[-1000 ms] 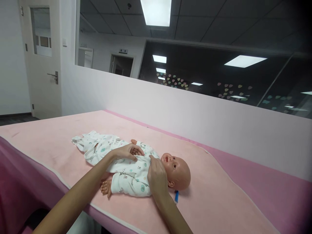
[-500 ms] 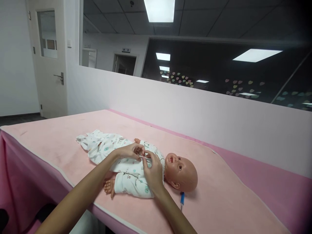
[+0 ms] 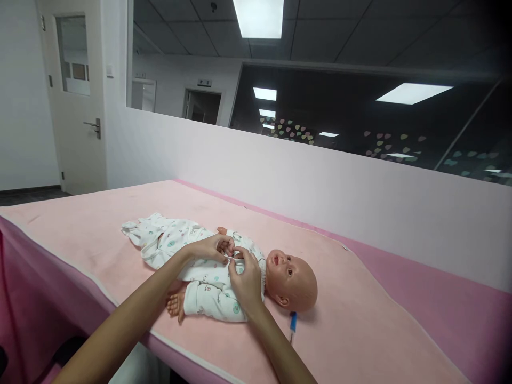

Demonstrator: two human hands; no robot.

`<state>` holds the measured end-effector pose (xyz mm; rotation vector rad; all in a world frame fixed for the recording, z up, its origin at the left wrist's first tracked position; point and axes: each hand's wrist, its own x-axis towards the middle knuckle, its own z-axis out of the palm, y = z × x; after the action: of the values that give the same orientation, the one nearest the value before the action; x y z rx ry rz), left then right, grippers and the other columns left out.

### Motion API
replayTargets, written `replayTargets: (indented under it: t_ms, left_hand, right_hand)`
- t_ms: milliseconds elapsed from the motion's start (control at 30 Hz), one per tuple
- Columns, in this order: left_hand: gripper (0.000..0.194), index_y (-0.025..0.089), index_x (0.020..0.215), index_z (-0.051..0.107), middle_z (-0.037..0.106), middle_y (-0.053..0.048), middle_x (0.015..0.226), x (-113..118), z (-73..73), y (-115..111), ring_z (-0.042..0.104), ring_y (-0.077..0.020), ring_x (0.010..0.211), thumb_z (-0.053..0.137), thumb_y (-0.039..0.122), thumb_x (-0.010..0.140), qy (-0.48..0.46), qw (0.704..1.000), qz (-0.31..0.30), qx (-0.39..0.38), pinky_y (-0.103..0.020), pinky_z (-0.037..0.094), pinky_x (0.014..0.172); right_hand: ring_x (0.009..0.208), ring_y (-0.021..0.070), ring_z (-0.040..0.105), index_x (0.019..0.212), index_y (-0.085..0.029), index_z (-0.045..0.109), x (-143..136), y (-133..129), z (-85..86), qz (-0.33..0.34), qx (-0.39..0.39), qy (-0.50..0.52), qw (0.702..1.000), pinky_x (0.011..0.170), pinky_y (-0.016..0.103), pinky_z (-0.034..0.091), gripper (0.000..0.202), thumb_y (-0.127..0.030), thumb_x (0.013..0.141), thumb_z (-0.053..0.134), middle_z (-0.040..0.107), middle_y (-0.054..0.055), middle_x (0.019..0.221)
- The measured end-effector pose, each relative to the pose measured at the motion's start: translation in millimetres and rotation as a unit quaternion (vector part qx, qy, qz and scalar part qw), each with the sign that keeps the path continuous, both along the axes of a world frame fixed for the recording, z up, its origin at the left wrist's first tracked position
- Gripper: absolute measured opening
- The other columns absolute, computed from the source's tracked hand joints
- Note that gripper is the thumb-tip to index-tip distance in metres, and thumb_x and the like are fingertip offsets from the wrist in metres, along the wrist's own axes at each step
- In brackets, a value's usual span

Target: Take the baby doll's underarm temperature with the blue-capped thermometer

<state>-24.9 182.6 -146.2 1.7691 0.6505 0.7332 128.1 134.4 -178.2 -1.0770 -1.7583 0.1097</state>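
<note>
A baby doll (image 3: 296, 282) lies on its back on a pink padded table, its head to the right. It wears a white patterned baby outfit (image 3: 214, 301) with long sleeves. Over the doll's chest, my left hand (image 3: 212, 249) pinches a thin white tie (image 3: 231, 258) of the outfit. Facing it, my right hand (image 3: 246, 277) has thumb and fingertips closed on the same tie, close to the left fingertips. The exact grip of the fingertips is partly hidden. Both legs of the outfit stretch away to the left.
A blue-handled thin tool (image 3: 293, 322) lies below the doll's head, partly behind my right forearm. The pink table cover (image 3: 360, 330) has a pale piped edge. A low white wall with a window (image 3: 320, 96) runs behind; a door (image 3: 76, 106) stands at far left.
The whole view has shifted slightly, so everything sits a little further left. Both hands stay together at the doll's chest, their fingers hardly changed.
</note>
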Motion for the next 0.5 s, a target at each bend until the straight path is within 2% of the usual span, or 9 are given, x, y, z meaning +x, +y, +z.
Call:
replayTargets:
  t_ms: [167, 300, 500]
  left_hand:
    - [0.028, 0.016, 0.079, 0.048, 0.053, 0.004, 0.072, 0.6, 1.2, -1.8, 0.05, -0.0052, 0.064, 0.062, 0.006, 0.057, -0.002, 1.0, 0.009, -0.003, -0.018, 0.036, 0.058]
    - [0.026, 0.016, 0.077, 0.047, 0.052, 0.005, 0.07, 1.3, 1.9, -3.7, 0.046, -0.004, 0.059, 0.062, 0.007, 0.057, -0.013, 1.0, 0.003, 0.001, -0.017, 0.034, 0.055]
    - [0.026, 0.015, 0.077, 0.049, 0.05, 0.005, 0.071, 0.9, 2.5, -6.1, 0.047, -0.0044, 0.061, 0.063, 0.008, 0.057, -0.025, 1.0, -0.005, -0.015, -0.018, 0.035, 0.057]
  right_hand:
    - [0.076, 0.016, 0.054, 0.086, -0.02, 0.058, 1.1, -1.0, 0.4, 0.011, 0.0, 0.017, 1.0, 0.07, 0.028, 0.041, 0.016, -0.017, 0.075, 0.047, 0.059, 0.002, 0.077]
    - [0.077, 0.0149, 0.054, 0.083, -0.02, 0.06, 1.2, -1.8, 0.9, 0.031, -0.004, 0.024, 0.999, 0.071, 0.027, 0.042, 0.016, -0.016, 0.075, 0.046, 0.06, 0.002, 0.081]
    - [0.078, 0.0175, 0.052, 0.078, -0.019, 0.056, -1.9, 0.1, 0.4, -0.017, 0.005, -0.003, 1.0, 0.07, 0.029, 0.038, 0.011, -0.016, 0.074, 0.047, 0.059, 0.002, 0.077]
